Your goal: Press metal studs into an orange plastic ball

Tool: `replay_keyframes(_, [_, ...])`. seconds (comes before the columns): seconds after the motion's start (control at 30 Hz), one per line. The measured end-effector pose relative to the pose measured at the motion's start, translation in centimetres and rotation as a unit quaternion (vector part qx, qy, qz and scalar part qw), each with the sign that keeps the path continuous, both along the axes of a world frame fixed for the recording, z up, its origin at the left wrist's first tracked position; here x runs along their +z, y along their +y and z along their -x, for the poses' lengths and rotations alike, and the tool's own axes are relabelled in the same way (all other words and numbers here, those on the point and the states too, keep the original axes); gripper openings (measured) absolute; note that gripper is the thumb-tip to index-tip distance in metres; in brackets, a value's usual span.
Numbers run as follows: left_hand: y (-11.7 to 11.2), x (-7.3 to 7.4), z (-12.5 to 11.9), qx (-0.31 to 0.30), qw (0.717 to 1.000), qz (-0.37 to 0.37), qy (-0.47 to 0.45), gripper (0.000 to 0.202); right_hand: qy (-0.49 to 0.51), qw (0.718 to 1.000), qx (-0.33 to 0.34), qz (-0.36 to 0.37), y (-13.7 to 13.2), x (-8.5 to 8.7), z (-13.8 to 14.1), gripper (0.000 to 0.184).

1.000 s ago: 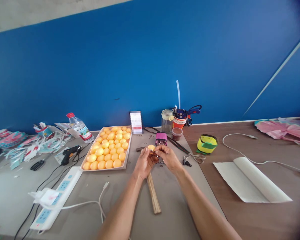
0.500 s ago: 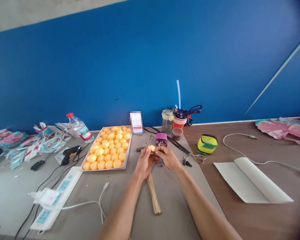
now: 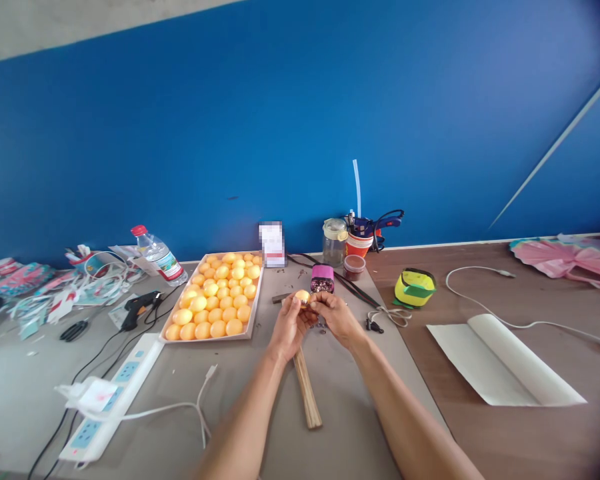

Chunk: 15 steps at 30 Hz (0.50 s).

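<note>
My left hand (image 3: 290, 327) is closed around an orange ping-pong ball (image 3: 303, 295), thumb and fingers gripping its lower side. Close against it, my right hand (image 3: 336, 317) pinches at the ball's right side, where a small dark or shiny bit shows; what those fingers hold is too small to make out. Under both hands lies a hammer, its wooden handle (image 3: 307, 393) pointing toward me and its head (image 3: 280, 299) partly covered. Just beyond is a pink-and-black container (image 3: 323, 277) with small metal pieces. Several small pieces (image 3: 322, 327) lie loose beneath my right hand.
A shallow box (image 3: 254, 320) of orange balls stands left, by a water bottle (image 3: 165, 257), glue gun (image 3: 140, 307) and power strip (image 3: 123, 393). Behind are a jar (image 3: 334, 247) and red cup (image 3: 359, 247). To the right lie yellow tape (image 3: 415, 288), a cable and paper (image 3: 505, 363).
Both hands keep almost the same hold on the ball. The whole view has shifted very slightly; nothing else has visibly moved.
</note>
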<state>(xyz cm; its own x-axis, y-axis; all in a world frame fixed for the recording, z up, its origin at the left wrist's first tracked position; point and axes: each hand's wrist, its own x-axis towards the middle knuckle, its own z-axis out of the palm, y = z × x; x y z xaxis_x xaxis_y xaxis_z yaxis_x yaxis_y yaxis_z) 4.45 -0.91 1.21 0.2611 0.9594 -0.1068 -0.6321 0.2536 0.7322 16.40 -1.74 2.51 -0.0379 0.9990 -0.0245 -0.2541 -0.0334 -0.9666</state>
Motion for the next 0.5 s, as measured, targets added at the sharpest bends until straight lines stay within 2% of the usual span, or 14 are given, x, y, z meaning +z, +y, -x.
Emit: replay_keyframes(0.5, [-0.41, 0.35, -0.12, -0.001, 0.999, -0.03, 0.022, 0.036, -0.009, 1.0, -0.016, -0.009, 0.01, -0.27, 0.16, 0.017])
